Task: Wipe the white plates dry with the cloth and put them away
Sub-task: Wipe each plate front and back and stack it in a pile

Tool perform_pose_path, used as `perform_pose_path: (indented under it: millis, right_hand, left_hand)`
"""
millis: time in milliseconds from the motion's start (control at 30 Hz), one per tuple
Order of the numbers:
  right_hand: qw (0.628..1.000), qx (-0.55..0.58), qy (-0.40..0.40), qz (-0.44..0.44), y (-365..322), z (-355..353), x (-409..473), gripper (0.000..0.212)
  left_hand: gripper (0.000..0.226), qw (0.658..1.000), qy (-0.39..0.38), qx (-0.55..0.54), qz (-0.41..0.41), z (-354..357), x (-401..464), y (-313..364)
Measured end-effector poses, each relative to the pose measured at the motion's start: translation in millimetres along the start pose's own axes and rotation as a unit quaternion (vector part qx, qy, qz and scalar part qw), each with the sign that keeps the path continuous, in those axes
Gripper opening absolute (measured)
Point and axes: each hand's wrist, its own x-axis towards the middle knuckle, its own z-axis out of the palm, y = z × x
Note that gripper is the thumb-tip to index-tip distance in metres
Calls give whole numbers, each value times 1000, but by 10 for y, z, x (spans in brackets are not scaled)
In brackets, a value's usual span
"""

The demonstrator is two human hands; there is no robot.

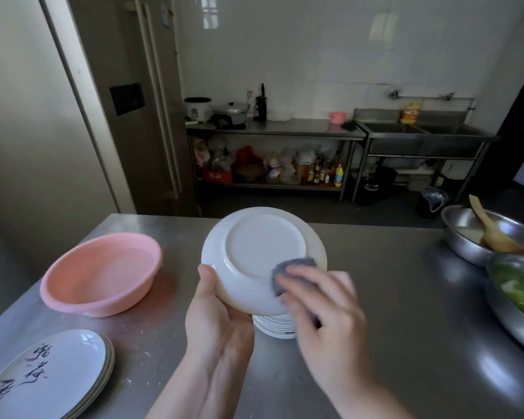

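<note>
Because the underside is the face being dried, the white plate [262, 258] is held at centre frame tilted up with its base ring toward the camera, clear of the steel counter [390, 297]. Directly below it, a stack of white plates [274, 326] sits on the counter, mostly hidden by both hands; whether these are dried or waiting cannot be determined.

The left hand [217, 322] supports the plate from the lower-left rim: thumb lying over the near edge, palm cupped beneath, remaining fingers out of sight behind the plate. The right hand [324, 316] is flattened, fingers loosely together, pressing the grey cloth [291, 272] against the lower-right portion of the underside.

At lower left, a separate pile of plates with brush lettering [47, 376] rests beside a pink basin [102, 272]. Steel bowls [478, 234] occupy the right edge.
</note>
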Motion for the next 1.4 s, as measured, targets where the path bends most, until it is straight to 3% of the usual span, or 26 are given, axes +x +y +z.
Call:
perform_pose_path:
  millis: [100, 233, 300, 433, 633, 800, 1000, 1100, 1333, 1400]
  right_hand:
    - [997, -2, 42, 64, 31, -77, 77, 26]
    - [997, -3, -33, -69, -167, 60, -53, 23]
    - [996, 7, -32, -81, -149, 47, -85, 21]
    - [995, 52, 40, 80, 3, -122, 19, 22]
    - [965, 129, -20, 228, 198, -193, 436, 24]
    - [981, 97, -25, 166, 42, -74, 575, 25]
    - [993, 62, -97, -30, -200, 21, 405, 22]
    - [987, 70, -116, -84, -215, 94, 110, 27]
    - [991, 90, -94, -21, -238, 103, 325, 19]
    - [990, 91, -100, 34, -170, 61, 470, 20]
  left_hand:
    - [26, 999, 12, -21, 35, 90, -29, 46]
    - [52, 998, -13, -3, -66, 26, -46, 39]
    - [52, 998, -9, 7, -65, -32, -16, 34]
    - [29, 995, -25, 65, 75, -112, 43, 26]
    - [35, 963, -92, 173, 185, -162, -12, -47]
    - [30, 918, -143, 258, 264, -166, -100, -134]
    - [32, 914, -117, 272, 277, -187, -48, -133]
    - [43, 918, -101, 267, 275, -202, 37, -95]
    - [41, 898, -113, 312, 288, -231, 46, -123]
    - [47, 896, -99, 318, 293, -252, 12, -136]
